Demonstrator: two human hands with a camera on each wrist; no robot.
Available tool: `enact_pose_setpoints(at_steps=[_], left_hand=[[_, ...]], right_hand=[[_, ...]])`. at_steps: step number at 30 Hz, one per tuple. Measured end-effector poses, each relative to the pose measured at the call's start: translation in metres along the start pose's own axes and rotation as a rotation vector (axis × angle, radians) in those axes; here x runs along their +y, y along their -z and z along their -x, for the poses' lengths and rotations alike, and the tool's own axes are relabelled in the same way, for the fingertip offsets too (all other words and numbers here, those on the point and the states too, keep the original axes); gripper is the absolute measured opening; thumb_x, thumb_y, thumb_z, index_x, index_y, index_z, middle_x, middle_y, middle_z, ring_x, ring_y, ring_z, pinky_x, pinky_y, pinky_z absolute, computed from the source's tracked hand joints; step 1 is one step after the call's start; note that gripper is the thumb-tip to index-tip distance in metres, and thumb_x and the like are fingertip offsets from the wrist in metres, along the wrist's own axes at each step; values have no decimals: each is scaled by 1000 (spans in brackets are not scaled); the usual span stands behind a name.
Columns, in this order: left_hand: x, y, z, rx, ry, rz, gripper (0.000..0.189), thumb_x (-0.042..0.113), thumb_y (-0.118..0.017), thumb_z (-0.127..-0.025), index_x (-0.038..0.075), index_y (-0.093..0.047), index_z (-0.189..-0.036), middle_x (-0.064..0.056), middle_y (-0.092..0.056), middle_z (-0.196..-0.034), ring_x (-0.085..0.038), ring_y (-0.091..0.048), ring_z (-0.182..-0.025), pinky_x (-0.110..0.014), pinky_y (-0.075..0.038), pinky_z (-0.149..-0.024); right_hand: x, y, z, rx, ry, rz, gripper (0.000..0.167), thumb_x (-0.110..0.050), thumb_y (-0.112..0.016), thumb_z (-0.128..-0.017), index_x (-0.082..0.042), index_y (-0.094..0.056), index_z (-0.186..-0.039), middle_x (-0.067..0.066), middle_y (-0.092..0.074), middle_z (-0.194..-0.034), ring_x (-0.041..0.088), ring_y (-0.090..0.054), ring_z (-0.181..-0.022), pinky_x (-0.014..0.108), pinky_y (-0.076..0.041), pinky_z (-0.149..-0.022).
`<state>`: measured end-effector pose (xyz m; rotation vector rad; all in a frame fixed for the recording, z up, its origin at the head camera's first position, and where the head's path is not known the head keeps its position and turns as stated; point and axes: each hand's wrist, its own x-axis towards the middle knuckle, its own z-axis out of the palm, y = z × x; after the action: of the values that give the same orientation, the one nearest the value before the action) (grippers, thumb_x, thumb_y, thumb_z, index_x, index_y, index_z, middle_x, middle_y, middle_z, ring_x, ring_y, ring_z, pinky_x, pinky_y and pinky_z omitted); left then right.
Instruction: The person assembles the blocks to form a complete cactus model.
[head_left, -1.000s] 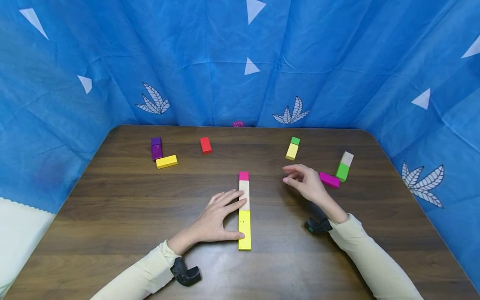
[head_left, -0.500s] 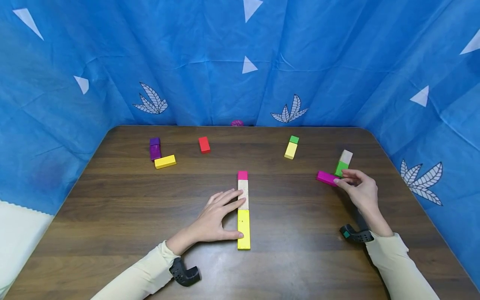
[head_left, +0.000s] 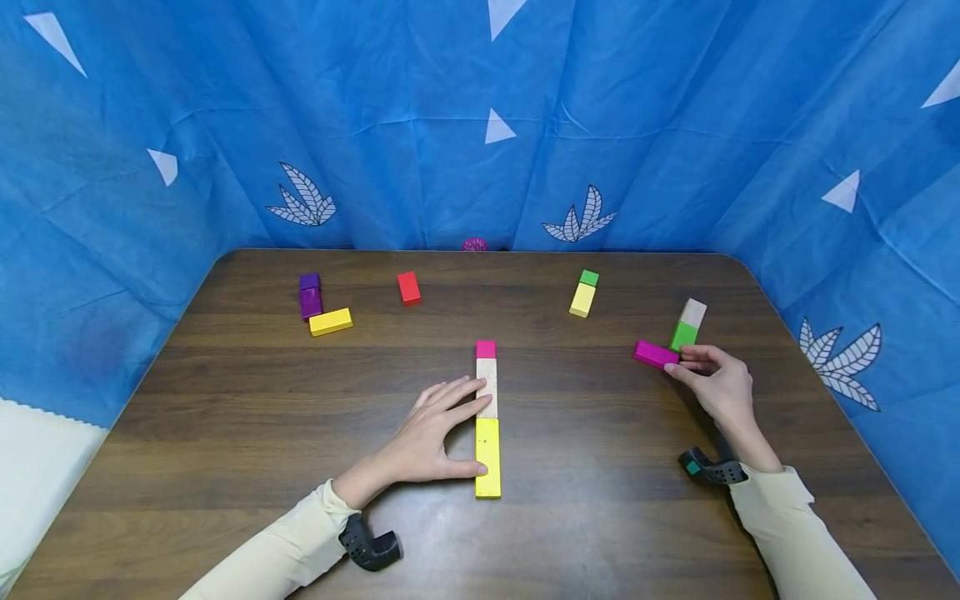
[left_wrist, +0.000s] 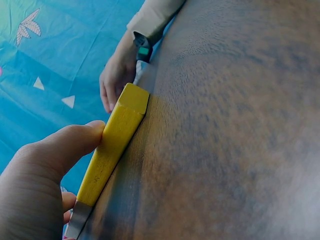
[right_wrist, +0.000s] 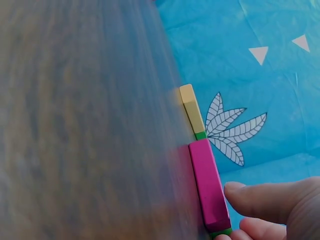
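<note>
In the head view, three blocks lie end to end at the table's middle: a small pink block (head_left: pixel 486 349), a white block (head_left: pixel 487 383) and a longer yellow block (head_left: pixel 487 458). My left hand (head_left: pixel 431 437) rests against this row from the left, fingers spread. Two fingertips touch the white block, and the thumb touches the yellow block (left_wrist: pixel 112 150), seen close in the left wrist view. At the right, my right hand (head_left: pixel 716 383) pinches the right end of a magenta block (head_left: pixel 655 354) between thumb and fingers. The same magenta block (right_wrist: pixel 207 185) spans the lower right wrist view.
Just behind the magenta block stands a green block (head_left: pixel 683 336) with a white block (head_left: pixel 693 312) at its far end. A pale yellow block (head_left: pixel 582 300) and green block (head_left: pixel 589 278) lie farther back. Red (head_left: pixel 408 288), purple (head_left: pixel 311 302) and yellow blocks (head_left: pixel 331 322) lie back left.
My right hand has moved right from over the table to the magenta block and taken its right end. My left hand stays against the row.
</note>
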<state>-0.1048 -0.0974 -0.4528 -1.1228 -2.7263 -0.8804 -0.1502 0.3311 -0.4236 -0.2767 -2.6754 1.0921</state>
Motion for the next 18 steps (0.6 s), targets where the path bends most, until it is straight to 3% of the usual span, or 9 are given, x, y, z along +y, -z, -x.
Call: enact_pose_setpoints(at_steps=[12,18], left_hand=[[0,0,0,5,-6,4,88,55,-77,-73,15,-48,-146,-4,-39,-155,-31,-34,-144,-58,-26,-113],[0,0,0,7,-5,3,88,55,-76,-73,15,-48,-146,-5,-40,-155,-31,-34,-144,-58,-26,-113]], right_hand=[[0,0,2,-16,-5,43,47,-29,-77,-85,1,-67,-120,24,-72,-103,-21,-47,-71,15,-38,-64],[0,0,1,-45,-5,41,44,-26,-75,-87,2,-67,-121,25,-72,-104,-21,-46,-72,20,-38,-68]])
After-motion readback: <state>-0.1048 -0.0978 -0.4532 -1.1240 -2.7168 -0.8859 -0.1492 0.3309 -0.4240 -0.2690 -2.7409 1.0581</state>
